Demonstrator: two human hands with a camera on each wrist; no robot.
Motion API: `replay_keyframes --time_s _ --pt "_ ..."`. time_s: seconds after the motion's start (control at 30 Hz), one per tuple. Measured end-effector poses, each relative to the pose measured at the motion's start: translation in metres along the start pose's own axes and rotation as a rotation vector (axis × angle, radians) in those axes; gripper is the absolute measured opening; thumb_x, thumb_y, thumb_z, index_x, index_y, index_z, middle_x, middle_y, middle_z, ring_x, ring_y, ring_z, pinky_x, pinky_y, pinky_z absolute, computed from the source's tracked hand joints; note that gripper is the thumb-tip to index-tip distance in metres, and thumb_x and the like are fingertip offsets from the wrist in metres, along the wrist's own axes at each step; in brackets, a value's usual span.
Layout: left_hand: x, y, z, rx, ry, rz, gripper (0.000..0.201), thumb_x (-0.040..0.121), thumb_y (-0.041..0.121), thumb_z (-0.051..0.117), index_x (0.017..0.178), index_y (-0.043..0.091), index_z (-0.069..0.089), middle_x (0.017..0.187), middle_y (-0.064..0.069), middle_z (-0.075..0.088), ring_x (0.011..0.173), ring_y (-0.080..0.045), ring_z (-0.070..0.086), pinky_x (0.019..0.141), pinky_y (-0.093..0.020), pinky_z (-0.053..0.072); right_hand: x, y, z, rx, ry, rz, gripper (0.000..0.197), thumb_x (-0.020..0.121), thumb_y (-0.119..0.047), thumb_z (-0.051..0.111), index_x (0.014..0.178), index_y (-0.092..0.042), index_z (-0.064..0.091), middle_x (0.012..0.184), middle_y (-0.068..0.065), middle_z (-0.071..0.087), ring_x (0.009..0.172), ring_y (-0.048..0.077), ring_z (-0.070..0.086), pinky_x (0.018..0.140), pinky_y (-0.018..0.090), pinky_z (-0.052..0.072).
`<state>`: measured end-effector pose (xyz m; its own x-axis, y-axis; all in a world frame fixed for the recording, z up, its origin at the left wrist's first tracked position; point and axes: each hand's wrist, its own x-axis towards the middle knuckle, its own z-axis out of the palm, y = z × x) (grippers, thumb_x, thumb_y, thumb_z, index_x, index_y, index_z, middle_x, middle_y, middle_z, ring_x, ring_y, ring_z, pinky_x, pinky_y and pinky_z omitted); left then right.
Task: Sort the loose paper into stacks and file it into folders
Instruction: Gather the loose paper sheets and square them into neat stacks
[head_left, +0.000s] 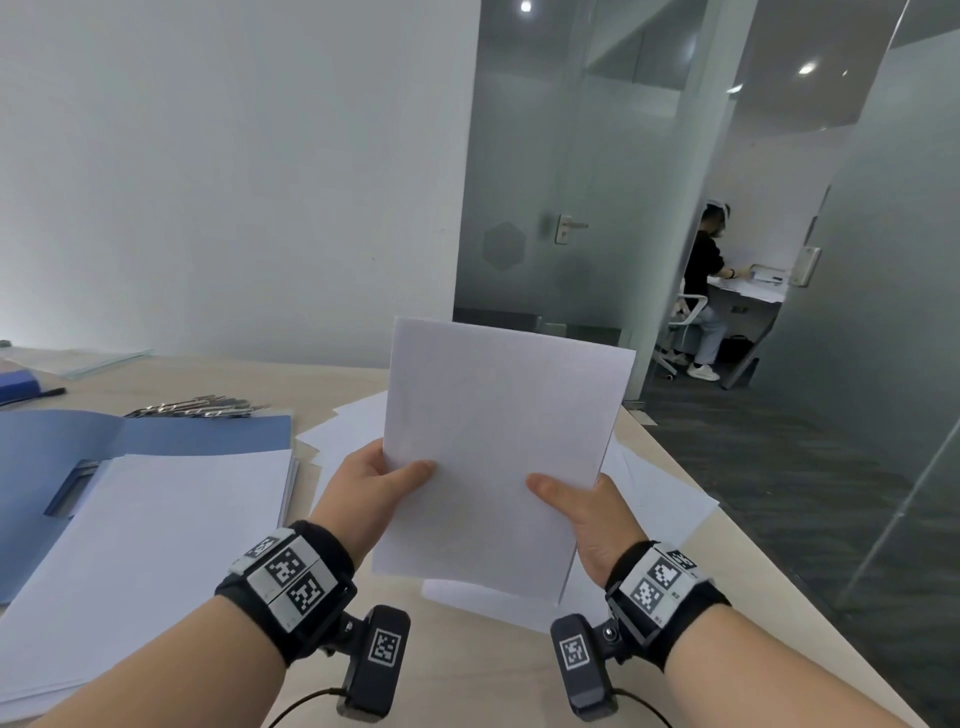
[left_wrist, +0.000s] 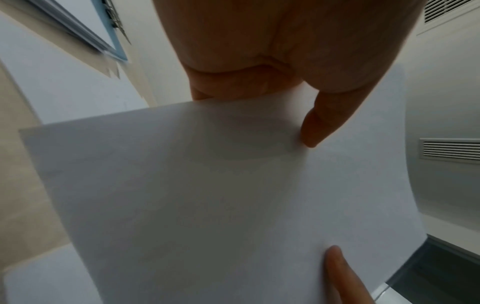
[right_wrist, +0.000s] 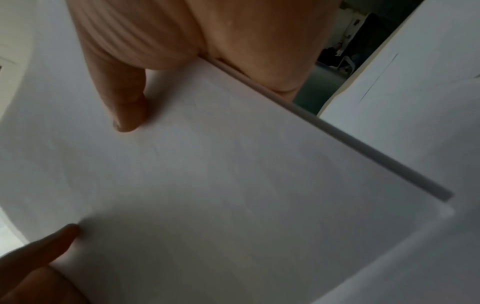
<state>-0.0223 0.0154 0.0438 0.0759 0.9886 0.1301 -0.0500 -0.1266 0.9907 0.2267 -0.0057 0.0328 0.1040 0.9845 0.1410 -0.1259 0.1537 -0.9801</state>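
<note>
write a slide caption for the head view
Both hands, left and right, hold a paper stack above the desk.

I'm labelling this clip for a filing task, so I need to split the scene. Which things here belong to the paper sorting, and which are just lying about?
Part of the job:
- held paper stack, gripped by left hand and right hand
- open blue folder
- paper pile on it
- loose sheets on the table

Just lying about:
- metal clips
- clear sleeves
- person in the far room

White wall (head_left: 234, 182) behind desk (head_left: 467, 675); frosted glass door (head_left: 545, 208) right of wall, dark carpet (head_left: 779, 467), possibly ceiling spotlights (head_left: 806, 68).
</note>
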Motion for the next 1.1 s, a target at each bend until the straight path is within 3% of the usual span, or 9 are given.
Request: replay_keyframes --time_s 0.17,0.27,0.4,0.47,0.6,0.7,0.87,1.0,1.1 --pt "-0.004 -0.016 -0.003 0.114 -0.018 -0.12 0.042 0.068 0.025 0.063 0.108 0.015 0.071 0.102 -0.002 0.078 0.1 -0.025 0.072 0.095 -0.045 0.055 -0.007 0.008 -0.006 -0.177 -0.077 0.051 0.029 0.078 -0.014 0.084 0.105 -0.012 0.076 0.108 0.007 0.078 0.105 0.025 0.073 0.097 0.041 0.054" --pt "-0.008 -0.03 -0.008 0.238 -0.064 -0.2 0.027 0.083 0.019 0.057 0.107 0.017 0.069 0.104 -0.001 0.076 0.102 -0.024 0.07 0.096 -0.044 0.054 -0.01 0.014 -0.007 -0.251 -0.093 0.088 0.025 0.085 -0.008 0.079 0.108 -0.016 0.074 0.108 0.001 0.078 0.104 0.017 0.073 0.1 0.039 0.053" --pt "-0.01 -0.029 -0.023 0.249 -0.07 -0.208 0.04 0.073 0.024 0.05 0.107 0.022 0.072 0.101 0.001 0.078 0.098 -0.022 0.073 0.094 -0.048 0.056 -0.002 0.011 0.006 -0.3 -0.085 0.109 0.018 0.087 -0.01 0.076 0.105 -0.013 0.075 0.103 0.002 0.079 0.099 0.019 0.074 0.098 0.042 0.055" --pt "-0.011 -0.024 -0.038 0.243 -0.024 -0.209 0.037 0.079 0.022 0.05 0.11 0.022 0.07 0.101 0.0 0.078 0.097 -0.023 0.074 0.093 -0.047 0.057 0.004 0.01 0.022 -0.279 -0.085 0.103 0.018 0.088 -0.009 0.075 0.106 -0.014 0.074 0.102 0.002 0.079 0.098 0.021 0.075 0.096 0.042 0.056" --pt "-0.017 -0.017 -0.082 0.302 0.096 -0.224 0.024 0.09 0.014 0.052 0.108 0.021 0.067 0.099 -0.004 0.077 0.09 -0.027 0.074 0.088 -0.047 0.059 0.012 0.016 0.063 -0.259 -0.117 0.199 0.029 0.082 -0.023 0.058 0.109 -0.011 0.064 0.091 0.005 0.07 0.081 0.024 0.066 0.075 0.039 0.052" --pt "-0.025 -0.02 -0.125 0.385 0.174 -0.272 0.02 0.096 0.011 0.051 0.106 0.023 0.063 0.101 -0.006 0.075 0.09 -0.03 0.073 0.088 -0.051 0.058 0.016 0.031 0.099 -0.295 -0.143 0.259 0.034 0.076 -0.021 0.051 0.105 -0.008 0.062 0.086 0.008 0.057 0.077 0.026 0.051 0.07 0.042 0.042" --pt "-0.05 -0.021 -0.19 0.5 0.294 -0.36 0.023 0.094 0.018 0.054 0.115 0.028 0.056 0.101 -0.006 0.073 0.087 -0.029 0.073 0.083 -0.047 0.061 0.018 0.05 0.17 -0.341 -0.262 0.284 0.023 0.089 -0.01 0.054 0.102 -0.02 0.07 0.086 0.009 0.067 0.073 0.026 0.053 0.06 0.034 0.038" --pt "-0.069 -0.013 -0.229 0.58 0.372 -0.413 0.026 0.094 0.018 0.057 0.12 0.023 0.057 0.095 -0.004 0.074 0.084 -0.025 0.073 0.08 -0.038 0.059 0.014 0.06 0.218 -0.375 -0.343 0.316 0.023 0.092 -0.006 0.054 0.106 -0.018 0.068 0.086 0.01 0.07 0.057 0.02 0.052 0.048 0.024 0.03" --pt "-0.08 -0.01 -0.25 0.6 0.404 -0.439 0.028 0.093 0.016 0.059 0.122 0.018 0.059 0.093 -0.001 0.072 0.083 -0.022 0.071 0.078 -0.033 0.056 0.009 0.068 0.245 -0.391 -0.367 0.318 0.02 0.092 -0.006 0.056 0.104 -0.015 0.068 0.085 0.007 0.072 0.051 0.015 0.054 0.044 0.022 0.032"
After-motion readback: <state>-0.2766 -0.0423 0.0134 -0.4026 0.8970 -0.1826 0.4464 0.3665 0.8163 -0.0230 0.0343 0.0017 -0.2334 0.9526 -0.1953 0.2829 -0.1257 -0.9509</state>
